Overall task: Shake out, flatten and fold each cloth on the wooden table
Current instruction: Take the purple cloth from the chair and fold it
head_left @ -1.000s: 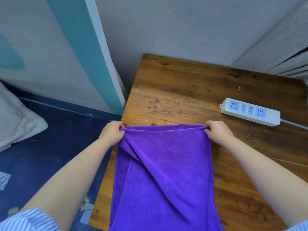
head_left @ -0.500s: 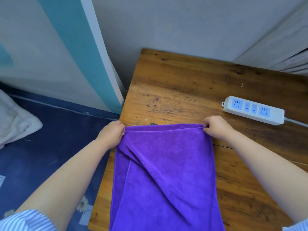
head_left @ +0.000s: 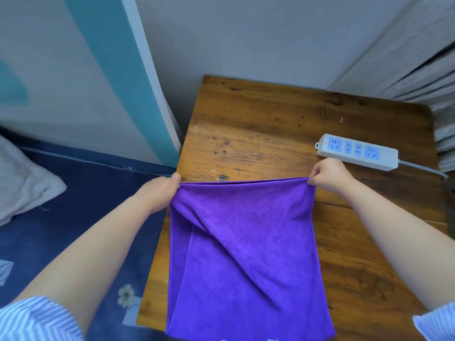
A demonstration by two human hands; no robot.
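A purple cloth (head_left: 246, 254) hangs stretched between my hands over the near part of the wooden table (head_left: 270, 134). Its top edge is pulled taut and a diagonal crease runs across it from upper left to lower right. My left hand (head_left: 160, 190) pinches the cloth's top left corner at the table's left edge. My right hand (head_left: 327, 174) pinches the top right corner, just in front of the power strip. The cloth's lower edge drops past the table's near edge, out of view.
A white power strip (head_left: 357, 151) with blue sockets lies on the table at the right, its cable running off right. A blue bed surface (head_left: 81, 217) with a white pillow (head_left: 22, 183) lies left of the table. Walls stand close behind.
Both hands have pulled a little further apart, tightening the cloth's top edge. The right hand has edged toward the power strip.
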